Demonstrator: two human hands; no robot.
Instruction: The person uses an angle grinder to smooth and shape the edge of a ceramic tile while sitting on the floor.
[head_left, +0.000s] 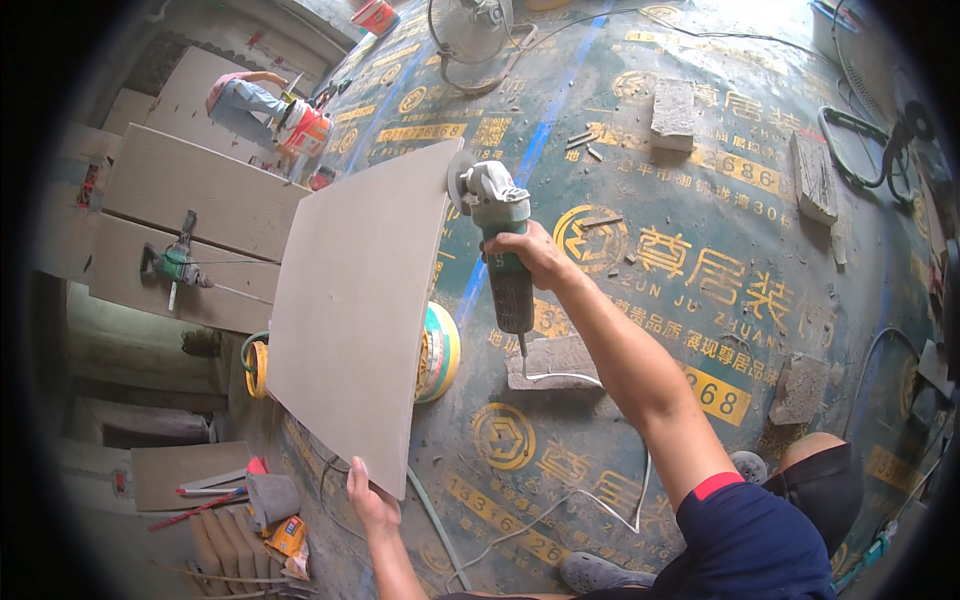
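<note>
My right hand is wrapped round the body of a green and black angle grinder. The grinder's round disc is at the right edge of a large grey-beige tile, near its far corner; I cannot tell whether it touches. At the tile's near end, my left hand grips the edge close to the corner. The tile lies over a round green, white and yellow bucket or drum, which it mostly hides. The grinder's white cord trails from its rear end across the floor.
Concrete blocks lie scattered on the printed green floor covering. A fan stands at the far side. Leftward, a green power tool rests on large tiles. Another person works beside a red bucket.
</note>
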